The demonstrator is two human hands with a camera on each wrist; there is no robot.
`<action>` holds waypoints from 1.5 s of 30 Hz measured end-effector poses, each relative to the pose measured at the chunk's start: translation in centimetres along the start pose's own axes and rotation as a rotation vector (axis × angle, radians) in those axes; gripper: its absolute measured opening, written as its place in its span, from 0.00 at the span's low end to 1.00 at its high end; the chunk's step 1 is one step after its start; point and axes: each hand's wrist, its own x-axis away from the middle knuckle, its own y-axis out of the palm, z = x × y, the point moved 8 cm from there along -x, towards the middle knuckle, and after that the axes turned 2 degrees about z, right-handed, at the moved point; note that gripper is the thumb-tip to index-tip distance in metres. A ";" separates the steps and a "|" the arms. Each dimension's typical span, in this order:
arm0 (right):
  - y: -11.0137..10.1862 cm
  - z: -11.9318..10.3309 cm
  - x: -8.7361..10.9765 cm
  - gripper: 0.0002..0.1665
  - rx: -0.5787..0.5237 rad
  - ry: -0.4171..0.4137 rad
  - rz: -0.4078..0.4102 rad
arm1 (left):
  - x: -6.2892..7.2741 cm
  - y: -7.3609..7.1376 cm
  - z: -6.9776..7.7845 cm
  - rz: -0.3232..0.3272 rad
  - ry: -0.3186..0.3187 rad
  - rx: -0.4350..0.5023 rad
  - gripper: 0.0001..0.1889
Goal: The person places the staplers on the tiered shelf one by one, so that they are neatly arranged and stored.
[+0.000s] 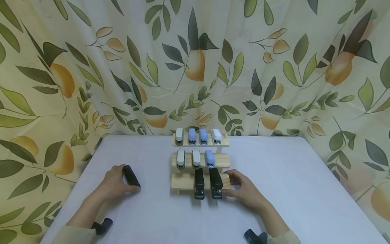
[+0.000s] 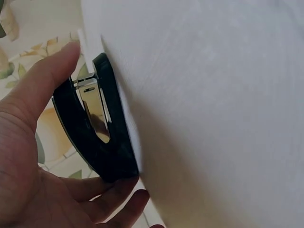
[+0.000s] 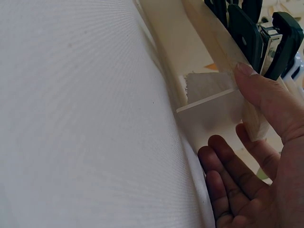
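My left hand point(image 1: 113, 183) grips a black stapler point(image 1: 131, 175) between thumb and fingers, low over the left of the table. In the left wrist view this stapler point(image 2: 114, 118) stands on its long side against the white cloth, its metal part showing. My right hand point(image 1: 246, 191) holds the right end of the lowest shelf of a three-tier wooden rack point(image 1: 182, 181). In the right wrist view the thumb lies on the board's edge point(image 3: 228, 52) and the fingers are below. Two black staplers, one at left point(image 1: 199, 184) and one at right point(image 1: 216, 184), sit on that shelf beside the thumb.
Three small staplers, two pale and one blue point(image 1: 209, 158), stand on the middle shelf. Several more, pale and blue point(image 1: 203, 136), line the top shelf. White cloth point(image 1: 274, 162) covers the table, and a leaf-and-fruit patterned curtain point(image 1: 195, 101) hangs behind it.
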 end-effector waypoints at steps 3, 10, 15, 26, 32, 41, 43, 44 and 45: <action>0.0 0.0 0.0 0.37 0.002 0.000 0.003 | 0.0 -0.1 0.1 0.014 -0.003 -0.004 0.67; 0.2 0.1 -0.1 0.36 -0.004 -0.014 0.001 | 0.2 -0.4 0.1 0.035 -0.013 0.001 0.65; 0.3 0.0 -0.1 0.36 0.000 -0.032 -0.004 | 0.2 -0.4 -0.1 0.045 -0.008 0.012 0.65; 0.2 0.2 -0.2 0.35 -0.004 -0.044 -0.005 | 0.4 -0.6 0.1 0.050 -0.005 0.070 0.64; 0.3 0.1 -0.1 0.36 -0.012 -0.031 -0.004 | 0.6 -0.7 0.7 0.047 0.004 0.090 0.65; 0.2 0.1 -0.1 0.36 -0.007 -0.032 0.000 | 0.9 -0.7 1.3 0.034 -0.003 0.124 0.65; 0.1 0.1 -0.1 0.36 -0.009 -0.036 0.000 | 0.9 -0.6 1.5 0.028 -0.009 0.140 0.66; 0.1 0.0 0.0 0.36 -0.011 -0.037 0.001 | 1.0 -0.6 1.6 0.027 -0.013 0.148 0.66; 0.1 0.0 0.0 0.36 -0.010 -0.038 0.001 | 1.0 -0.6 1.7 0.026 -0.016 0.153 0.66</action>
